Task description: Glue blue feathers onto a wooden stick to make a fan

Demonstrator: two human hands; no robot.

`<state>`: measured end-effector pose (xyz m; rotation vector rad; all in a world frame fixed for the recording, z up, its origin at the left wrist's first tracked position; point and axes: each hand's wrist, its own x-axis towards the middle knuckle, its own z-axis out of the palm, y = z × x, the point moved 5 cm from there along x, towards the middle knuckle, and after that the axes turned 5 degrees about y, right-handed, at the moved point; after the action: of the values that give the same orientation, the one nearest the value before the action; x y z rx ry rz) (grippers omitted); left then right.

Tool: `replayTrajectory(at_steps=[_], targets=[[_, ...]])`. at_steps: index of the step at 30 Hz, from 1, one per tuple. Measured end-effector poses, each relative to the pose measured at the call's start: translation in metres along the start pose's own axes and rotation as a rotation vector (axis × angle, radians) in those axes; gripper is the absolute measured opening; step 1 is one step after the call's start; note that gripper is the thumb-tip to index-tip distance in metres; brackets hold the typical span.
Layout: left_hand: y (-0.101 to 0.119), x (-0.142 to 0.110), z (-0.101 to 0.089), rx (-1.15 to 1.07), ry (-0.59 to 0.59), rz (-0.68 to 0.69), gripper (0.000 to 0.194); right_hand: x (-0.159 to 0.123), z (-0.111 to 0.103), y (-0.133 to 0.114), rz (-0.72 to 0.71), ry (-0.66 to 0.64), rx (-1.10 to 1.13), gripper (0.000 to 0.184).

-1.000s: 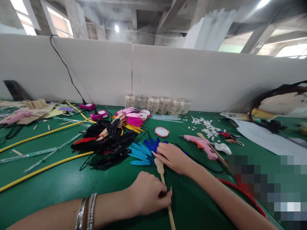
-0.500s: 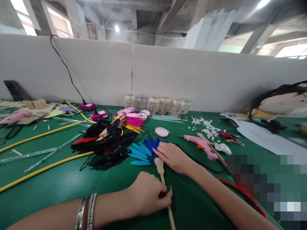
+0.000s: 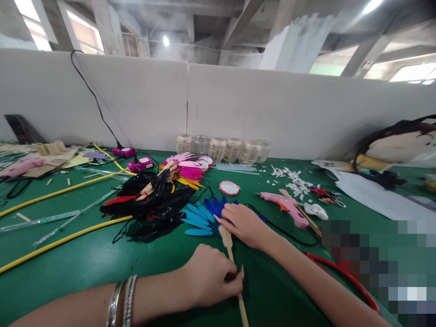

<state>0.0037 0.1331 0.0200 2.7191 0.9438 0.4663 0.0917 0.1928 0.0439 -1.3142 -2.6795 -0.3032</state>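
A feather fan (image 3: 200,220) lies on the green table, its light blue and dark blue feathers spread from the head of a pale wooden stick (image 3: 226,236). My left hand (image 3: 213,277), wearing bracelets at the wrist, is closed around the stick below its wider head. At the base of the dark blue feathers, my right hand (image 3: 243,223) has its fingers bent and pressed together. Those fingers hide part of the feathers, so the exact grip there is partly covered. To the left of the fan lie black feathers (image 3: 150,206) and a bundle of pink feathers (image 3: 184,165).
A pink glue gun (image 3: 286,205) lies at right beside scattered white scraps (image 3: 294,179). Glass jars (image 3: 218,149) line the white partition (image 3: 272,109). A round red-rimmed lid (image 3: 229,187) lies beyond the fan. Yellow tubing (image 3: 64,240) crosses the left side.
The fingers of my right hand have shifted slightly left at the feather base. My left hand keeps its hold on the stick.
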Motion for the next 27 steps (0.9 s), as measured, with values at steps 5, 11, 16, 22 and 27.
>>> replayTrajectory(at_steps=[5, 11, 16, 22, 27], targets=[[0.000, 0.000, 0.000, -0.004, -0.006, 0.000, 0.039, -0.001, -0.001, 0.000, -0.061, 0.024, -0.003, 0.032], [0.000, -0.001, 0.000, -0.015, -0.003, 0.005, 0.037, 0.000, -0.005, 0.002, 0.007, 0.011, 0.008, 0.035], [0.002, 0.000, -0.002, -0.024, 0.007, 0.007, 0.036, -0.004, -0.033, 0.016, 0.119, 0.075, 0.064, 0.037], [0.003, -0.001, -0.003, -0.019, 0.000, -0.001, 0.036, -0.057, -0.054, 0.076, 0.606, 0.049, -0.173, 0.037], [0.002, -0.002, -0.002, -0.019, 0.003, 0.002, 0.038, -0.106, -0.047, 0.116, 0.893, 0.112, -0.377, 0.038]])
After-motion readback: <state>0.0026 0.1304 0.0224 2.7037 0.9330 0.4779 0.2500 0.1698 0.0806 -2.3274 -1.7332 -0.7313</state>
